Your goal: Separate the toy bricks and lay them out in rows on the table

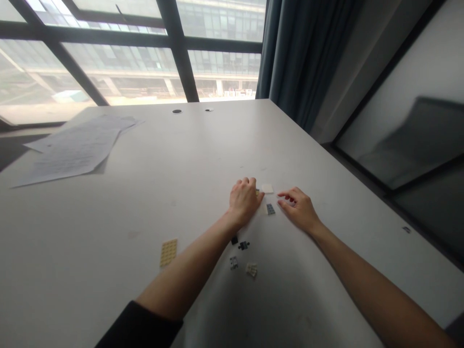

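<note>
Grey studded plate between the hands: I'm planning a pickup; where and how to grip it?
Probably pinch the grey studded plate by its near and far ends, the right hand from the right: it lies flat, and a pale piece crowds its left side.

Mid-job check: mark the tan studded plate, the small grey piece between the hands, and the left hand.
Tan studded plate point(168, 252): head view, middle of its studded top.
Small grey piece point(271, 209): head view, middle of its upper face.
Left hand point(242, 199): head view, back of the hand.

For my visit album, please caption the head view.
A grey brick lies between left hand and right hand on a white table, window beyond.
</note>
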### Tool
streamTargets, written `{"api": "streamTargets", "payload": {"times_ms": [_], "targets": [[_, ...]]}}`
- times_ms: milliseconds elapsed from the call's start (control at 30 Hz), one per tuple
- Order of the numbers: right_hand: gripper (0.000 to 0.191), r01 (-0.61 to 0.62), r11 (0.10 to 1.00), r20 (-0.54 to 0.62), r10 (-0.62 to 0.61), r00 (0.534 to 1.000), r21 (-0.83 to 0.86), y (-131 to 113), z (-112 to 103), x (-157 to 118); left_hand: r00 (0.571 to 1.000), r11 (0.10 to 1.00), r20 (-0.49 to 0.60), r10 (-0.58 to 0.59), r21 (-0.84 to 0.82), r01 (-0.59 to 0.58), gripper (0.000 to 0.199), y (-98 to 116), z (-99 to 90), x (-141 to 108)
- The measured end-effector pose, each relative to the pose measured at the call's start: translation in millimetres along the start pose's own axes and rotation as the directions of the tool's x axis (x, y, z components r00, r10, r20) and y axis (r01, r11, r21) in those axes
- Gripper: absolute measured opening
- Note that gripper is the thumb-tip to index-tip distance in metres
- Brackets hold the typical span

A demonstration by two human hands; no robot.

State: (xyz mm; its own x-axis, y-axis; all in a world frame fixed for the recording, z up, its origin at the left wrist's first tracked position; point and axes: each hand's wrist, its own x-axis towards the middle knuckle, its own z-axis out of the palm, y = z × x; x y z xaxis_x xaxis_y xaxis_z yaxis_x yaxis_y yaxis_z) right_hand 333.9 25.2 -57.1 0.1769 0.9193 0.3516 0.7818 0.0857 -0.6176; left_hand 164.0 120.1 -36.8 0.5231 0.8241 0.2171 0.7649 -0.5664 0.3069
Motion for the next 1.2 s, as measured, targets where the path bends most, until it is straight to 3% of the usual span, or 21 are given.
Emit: {"api": "streamTargets", "payload": {"times_ms": [167, 400, 533, 633, 767, 967, 1200], "targets": [[0.015, 0.000, 1.000, -0.012, 0.000, 1.000, -0.003, 3.6, 3.8, -0.5, 1.000, 1.000, 0.007, -0.016, 0.012, 0.016, 0.018, -0.2, -0.3, 3.0], [0.019, 0.048, 0.995, -0.018, -0.050, 0.999, -0.092, 1.8, 1.9, 10.1, 1.000, 0.997, 0.005, 0.031, -0.065, -0.031, 0.024, -9.3, 0.3, 2.2], [0.029, 0.248, 0.953, 0.145, -0.224, 0.964, -0.176, -9.2, 9.7, 38.8, 0.997, 0.989, -0.002, 0.082, -0.121, -0.082, 0.035, -20.8, -1.1, -1.8], [0.038, 0.333, 0.923, 0.290, -0.271, 0.918, -0.191, -18.9, 22.8, 59.3, 0.996, 0.987, -0.022, 0.088, -0.135, -0.090, 0.042, -29.8, -1.5, -5.7], [0.030, 0.332, 0.910, 0.364, -0.230, 0.902, -0.249, -27.8, 35.6, 67.6, 0.996, 0.985, -0.028, 0.089, -0.148, -0.092, 0.038, -36.0, 0.0, -8.7], [0.017, 0.292, 0.925, 0.348, -0.197, 0.916, -0.244, -35.6, 32.8, 59.8, 0.993, 0.976, -0.014, 0.118, -0.185, -0.119, 0.031, -33.3, -2.3, -8.4], [0.016, 0.257, 0.938, 0.337, -0.170, 0.926, -0.233, -38.9, 31.9, 60.0, 0.993, 0.964, 0.004, 0.116, -0.241, -0.112, 0.042, -33.3, -2.9, -7.4]]}}
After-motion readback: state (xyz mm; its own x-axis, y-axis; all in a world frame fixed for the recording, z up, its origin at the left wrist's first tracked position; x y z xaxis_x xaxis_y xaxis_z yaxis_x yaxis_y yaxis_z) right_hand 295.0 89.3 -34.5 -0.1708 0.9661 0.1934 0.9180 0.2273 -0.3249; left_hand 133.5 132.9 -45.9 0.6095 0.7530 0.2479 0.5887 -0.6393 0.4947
